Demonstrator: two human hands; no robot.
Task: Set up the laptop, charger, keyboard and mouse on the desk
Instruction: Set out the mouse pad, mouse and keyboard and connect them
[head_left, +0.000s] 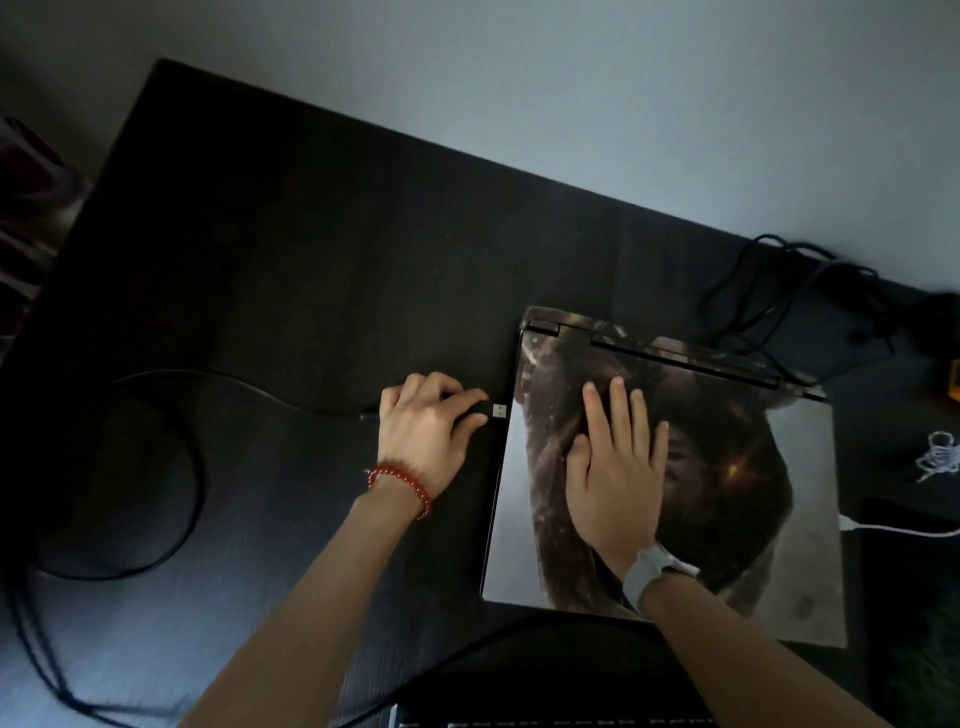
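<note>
Left hand (426, 426) pinching USB plug (497, 410), right hand (618, 462) flat on laptop (727, 493)

Closed laptop (670, 467) on desk (291, 249), right side; USB plug (498, 410) just left; cable bundle (789, 291) behind.

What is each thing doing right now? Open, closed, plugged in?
laptop: lid closed, flat on desk.
USB plug: not yet in, just beside laptop's edge.
left hand: pinching the plug.
right hand: flat on the lid.
white cable: at laptop's right side.
</note>
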